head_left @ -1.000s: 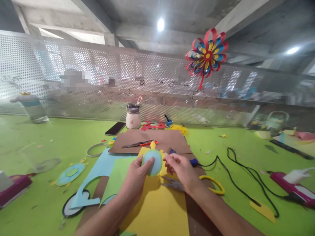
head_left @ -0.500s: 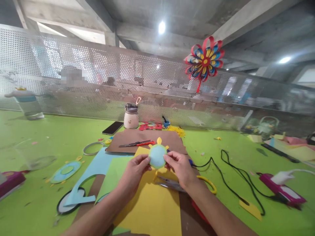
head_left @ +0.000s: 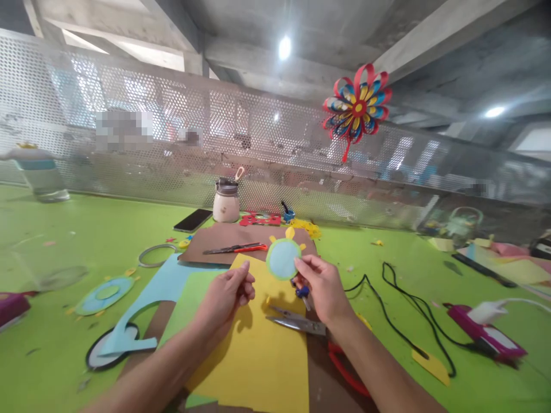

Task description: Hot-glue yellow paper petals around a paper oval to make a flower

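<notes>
Pale-blue paper disc with green rim and yellow tabs [head_left: 284, 259], pinched at its lower right edge by right hand [head_left: 322, 289] above yellow rectangular paper sheet [head_left: 267, 367], with left hand [head_left: 226, 295] loosely curled shut nearby, apart from it. Looks layered and tabbed at top and upper sides; shows no tabs along the lower left, leaving unclear how much remains. Points its largest tab upward, slightly right, with the slight long axis through that tab.

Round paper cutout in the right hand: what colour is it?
The cutout is pale blue, green-rimmed, with yellow tabs; head view.
</notes>
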Demonstrator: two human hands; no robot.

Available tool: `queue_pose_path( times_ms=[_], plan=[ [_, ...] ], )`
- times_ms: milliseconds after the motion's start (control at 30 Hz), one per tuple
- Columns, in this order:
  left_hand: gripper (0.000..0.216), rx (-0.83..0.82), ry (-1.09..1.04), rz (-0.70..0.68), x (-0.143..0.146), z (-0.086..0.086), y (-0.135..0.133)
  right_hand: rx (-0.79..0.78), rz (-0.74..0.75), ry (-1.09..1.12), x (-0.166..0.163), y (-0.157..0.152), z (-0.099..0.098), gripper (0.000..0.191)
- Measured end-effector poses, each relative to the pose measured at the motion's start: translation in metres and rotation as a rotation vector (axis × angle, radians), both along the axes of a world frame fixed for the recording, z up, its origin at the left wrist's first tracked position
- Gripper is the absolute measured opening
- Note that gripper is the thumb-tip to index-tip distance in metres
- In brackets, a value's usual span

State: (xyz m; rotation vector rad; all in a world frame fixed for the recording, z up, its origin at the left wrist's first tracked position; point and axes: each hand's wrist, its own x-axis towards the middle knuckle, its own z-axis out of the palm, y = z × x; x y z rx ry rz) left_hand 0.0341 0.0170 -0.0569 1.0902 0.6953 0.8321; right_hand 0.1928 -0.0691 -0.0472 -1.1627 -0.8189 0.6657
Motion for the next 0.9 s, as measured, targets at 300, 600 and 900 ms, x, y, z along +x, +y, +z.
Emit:
queue_pose_path(
  times_ms=[300, 600, 900],
  plan=[
    [0.024, -0.245, -0.204, -0.109, 0.000, 0.002, 0.001, 0.069, -0.077, 0.125, 0.012, 0.000, 0.005, 0.024],
    [0.017, -0.222, -0.183, -0.022, -0.019, 0.048, 0.000, 0.114, -0.073, 0.210, 0.016, -0.002, 0.013, 0.024],
    [0.024, 0.005, -0.035, 0.132, -0.103, 0.068, -0.038, -0.026, 0.145, 0.330, -0.001, 0.011, -0.016, 0.029]
  ],
)
